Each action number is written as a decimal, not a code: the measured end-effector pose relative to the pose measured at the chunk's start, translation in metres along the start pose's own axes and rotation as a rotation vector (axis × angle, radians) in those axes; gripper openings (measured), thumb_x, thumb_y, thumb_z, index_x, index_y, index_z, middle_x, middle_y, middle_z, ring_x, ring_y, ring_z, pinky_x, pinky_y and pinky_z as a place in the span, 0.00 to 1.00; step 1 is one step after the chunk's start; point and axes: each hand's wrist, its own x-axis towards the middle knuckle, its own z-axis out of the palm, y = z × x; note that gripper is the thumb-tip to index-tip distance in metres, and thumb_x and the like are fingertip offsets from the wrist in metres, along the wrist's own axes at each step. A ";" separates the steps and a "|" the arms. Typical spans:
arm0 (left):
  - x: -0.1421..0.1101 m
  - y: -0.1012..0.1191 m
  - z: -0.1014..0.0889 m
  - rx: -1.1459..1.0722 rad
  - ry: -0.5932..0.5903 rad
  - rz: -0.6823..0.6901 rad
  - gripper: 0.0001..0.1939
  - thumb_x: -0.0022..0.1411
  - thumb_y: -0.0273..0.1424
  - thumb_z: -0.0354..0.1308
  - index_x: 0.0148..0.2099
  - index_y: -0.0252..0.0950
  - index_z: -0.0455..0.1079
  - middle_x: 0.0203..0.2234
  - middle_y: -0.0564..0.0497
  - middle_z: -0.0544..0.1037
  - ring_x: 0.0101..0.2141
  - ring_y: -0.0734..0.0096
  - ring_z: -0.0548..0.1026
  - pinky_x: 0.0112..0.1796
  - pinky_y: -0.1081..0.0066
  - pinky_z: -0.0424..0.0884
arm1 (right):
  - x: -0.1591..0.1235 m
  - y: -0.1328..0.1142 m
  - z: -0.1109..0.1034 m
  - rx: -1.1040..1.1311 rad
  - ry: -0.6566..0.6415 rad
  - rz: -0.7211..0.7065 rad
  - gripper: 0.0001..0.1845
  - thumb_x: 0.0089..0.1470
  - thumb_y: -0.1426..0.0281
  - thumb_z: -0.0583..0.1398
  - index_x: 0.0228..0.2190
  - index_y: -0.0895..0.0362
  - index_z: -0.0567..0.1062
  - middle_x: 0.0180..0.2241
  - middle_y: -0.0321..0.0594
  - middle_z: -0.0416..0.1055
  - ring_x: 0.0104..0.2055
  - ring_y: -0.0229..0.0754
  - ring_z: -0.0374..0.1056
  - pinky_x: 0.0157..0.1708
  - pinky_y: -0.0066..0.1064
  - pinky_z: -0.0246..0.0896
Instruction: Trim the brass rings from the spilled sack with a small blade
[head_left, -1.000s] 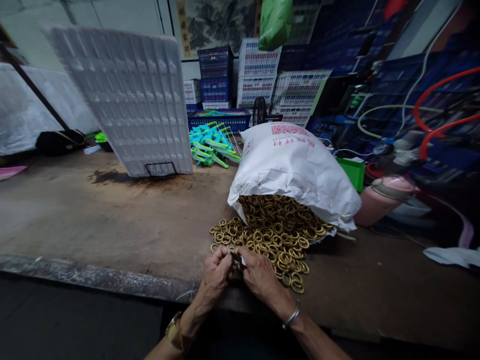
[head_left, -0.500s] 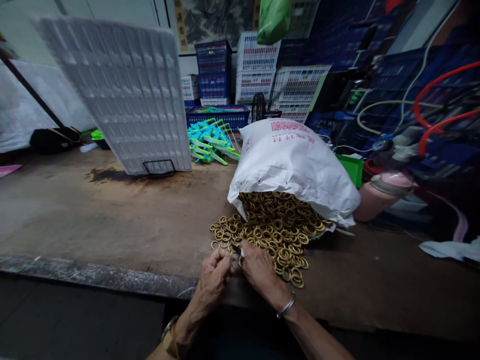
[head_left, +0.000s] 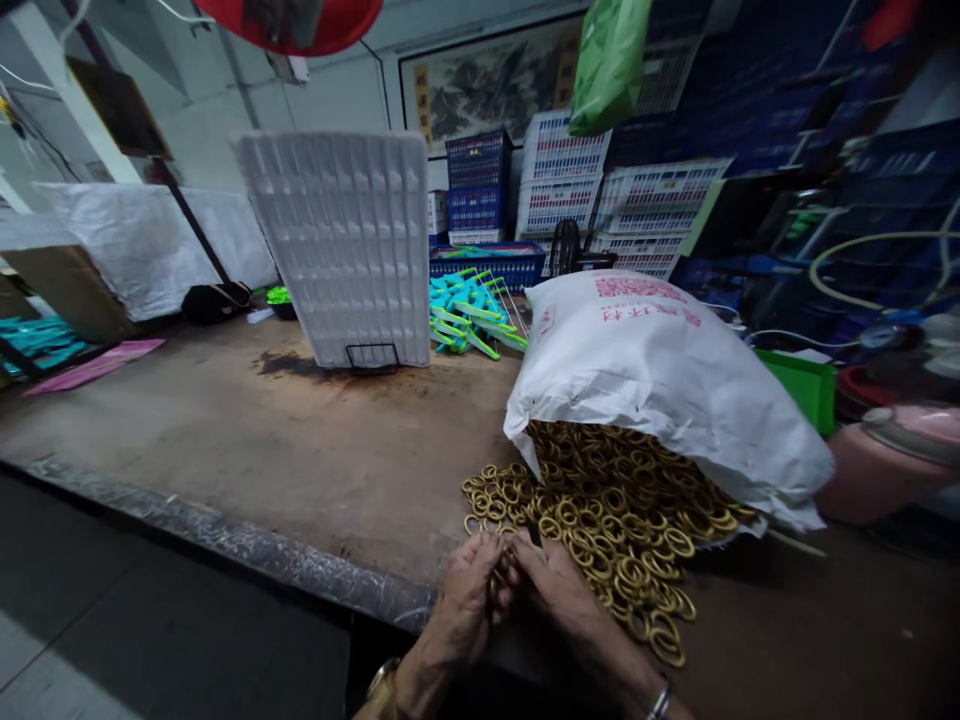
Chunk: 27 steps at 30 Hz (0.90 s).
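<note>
My left hand (head_left: 466,608) and my right hand (head_left: 564,600) meet at the near edge of the workbench (head_left: 315,450), fingers curled together around a brass ring (head_left: 496,584) held between them. Just beyond my fingers lies a heap of brass rings (head_left: 600,510) that spills out of the mouth of a white woven sack (head_left: 660,370) lying on its side. My left wrist wears a gold watch, my right wrist a metal bangle.
A white moulded tray (head_left: 345,250) stands upright on a wire stand at the back. Turquoise plastic parts (head_left: 469,310) lie beside it. Stacked blue and white crates (head_left: 555,180) line the wall. A pink container (head_left: 892,460) and a green box (head_left: 802,385) sit right of the sack.
The camera has tilted up and swung left, showing more of the room. My hands have stayed together at the ring heap, now closed round a ring instead of the small dark piece seen earlier.
</note>
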 end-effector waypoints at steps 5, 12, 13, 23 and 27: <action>0.001 -0.006 -0.006 -0.048 0.007 -0.038 0.20 0.49 0.45 0.58 0.33 0.32 0.63 0.20 0.56 0.67 0.15 0.86 0.60 0.15 0.81 0.45 | 0.000 0.002 -0.001 -0.073 0.019 -0.043 0.17 0.51 0.56 0.52 0.26 0.57 0.69 0.20 0.34 0.65 0.23 0.37 0.61 0.26 0.27 0.56; 0.000 -0.006 -0.004 -0.088 0.050 -0.077 0.17 0.46 0.40 0.60 0.32 0.34 0.60 0.20 0.56 0.67 0.15 0.85 0.60 0.16 0.81 0.46 | -0.006 -0.007 -0.005 -0.313 0.113 -0.217 0.16 0.53 0.59 0.48 0.26 0.56 0.68 0.22 0.36 0.66 0.25 0.38 0.62 0.27 0.27 0.56; -0.001 -0.005 -0.003 -0.082 0.044 -0.076 0.17 0.47 0.40 0.60 0.33 0.34 0.60 0.21 0.56 0.66 0.15 0.85 0.60 0.16 0.81 0.46 | -0.007 -0.008 -0.006 -0.313 0.107 -0.229 0.16 0.53 0.59 0.48 0.27 0.56 0.68 0.22 0.36 0.67 0.25 0.38 0.62 0.27 0.27 0.56; -0.007 -0.007 0.003 0.138 0.064 0.052 0.14 0.51 0.40 0.57 0.33 0.36 0.62 0.17 0.60 0.62 0.14 0.84 0.56 0.16 0.80 0.49 | -0.012 -0.012 -0.005 -0.209 0.105 -0.243 0.14 0.53 0.62 0.50 0.29 0.57 0.70 0.24 0.35 0.67 0.27 0.35 0.61 0.28 0.24 0.55; -0.004 -0.007 0.003 0.432 0.145 0.291 0.08 0.51 0.34 0.57 0.26 0.34 0.64 0.17 0.58 0.64 0.20 0.80 0.61 0.24 0.78 0.59 | -0.014 -0.013 -0.008 -0.153 0.091 -0.189 0.14 0.53 0.62 0.51 0.27 0.58 0.69 0.21 0.32 0.62 0.24 0.33 0.56 0.24 0.23 0.52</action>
